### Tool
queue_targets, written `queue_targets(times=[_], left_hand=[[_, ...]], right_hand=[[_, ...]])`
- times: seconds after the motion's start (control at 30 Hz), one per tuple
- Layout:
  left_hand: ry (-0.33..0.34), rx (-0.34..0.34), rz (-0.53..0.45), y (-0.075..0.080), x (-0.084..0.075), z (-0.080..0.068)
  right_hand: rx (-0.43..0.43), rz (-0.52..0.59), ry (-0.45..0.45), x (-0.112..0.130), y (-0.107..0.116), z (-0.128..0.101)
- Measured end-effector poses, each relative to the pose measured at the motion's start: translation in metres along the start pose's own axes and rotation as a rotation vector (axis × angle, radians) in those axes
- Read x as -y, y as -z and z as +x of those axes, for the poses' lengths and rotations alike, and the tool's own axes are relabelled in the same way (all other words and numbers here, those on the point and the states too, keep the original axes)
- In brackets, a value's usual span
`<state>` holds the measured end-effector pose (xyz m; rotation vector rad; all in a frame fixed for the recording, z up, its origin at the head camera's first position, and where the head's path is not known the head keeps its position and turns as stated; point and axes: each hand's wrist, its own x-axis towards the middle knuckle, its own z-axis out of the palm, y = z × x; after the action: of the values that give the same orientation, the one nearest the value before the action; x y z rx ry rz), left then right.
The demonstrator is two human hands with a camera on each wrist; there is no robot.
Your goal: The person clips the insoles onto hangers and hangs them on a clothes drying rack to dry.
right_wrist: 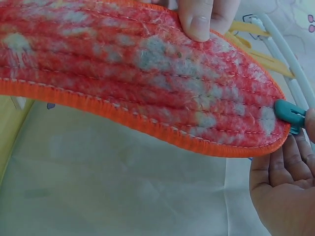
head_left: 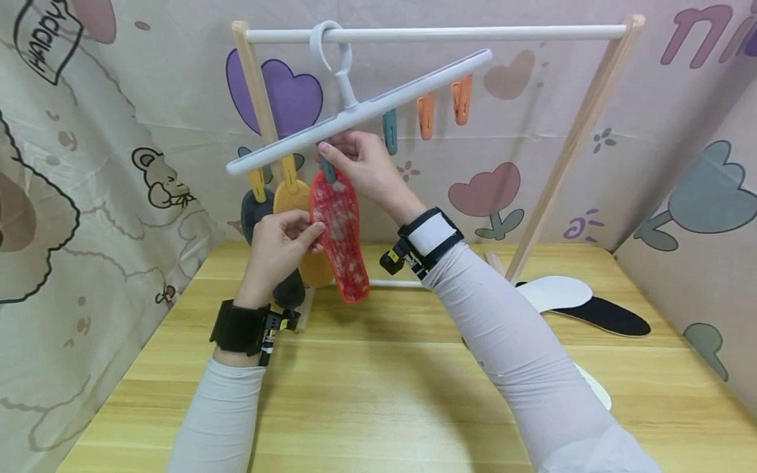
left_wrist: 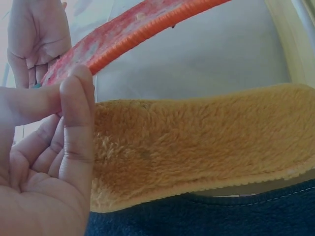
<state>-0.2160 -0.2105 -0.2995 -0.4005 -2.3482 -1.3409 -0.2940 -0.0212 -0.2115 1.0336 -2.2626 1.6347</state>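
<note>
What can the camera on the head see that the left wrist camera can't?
Only the head view shows the white hanger with its orange clips, the wooden rack, and the insoles on the table. Only the left wrist view shows the yellow insole's fuzzy pile up close. Both show the red insole, held by the left hand and the right hand.

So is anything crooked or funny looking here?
Yes: the white clip hanger tilts, its left end low, where three insoles hang. The left hand holds the red insole; the right hand pinches its teal clip.
</note>
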Motion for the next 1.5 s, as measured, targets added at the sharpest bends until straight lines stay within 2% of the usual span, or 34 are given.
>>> queue_targets(times=[0.27, 0.63, 0.87, 1.17, 1.5], left_hand=[[0.042, 0.02, -0.03, -0.001, 0.002, 0.0], [0.064, 0.07, -0.042, -0.002, 0.003, 0.002], [0.085, 0.124, -0.011, -0.002, 0.003, 0.002], [0.091, 0.118, 0.002, -0.001, 0.005, 0.003], [0.148, 0.123, 0.012, -0.002, 0.005, 0.004]], right_hand=[[-0.001, 0.039, -0.019, -0.004, -0.002, -0.002], [-0.008, 0.078, -0.025, -0.004, 0.0, -0.006], [-0.012, 0.042, -0.046, -0.008, 0.002, -0.01], [0.006, 0.032, -0.06, -0.015, 0.001, -0.013], [0.016, 0.05, -0.083, -0.026, 0.004, -0.02]])
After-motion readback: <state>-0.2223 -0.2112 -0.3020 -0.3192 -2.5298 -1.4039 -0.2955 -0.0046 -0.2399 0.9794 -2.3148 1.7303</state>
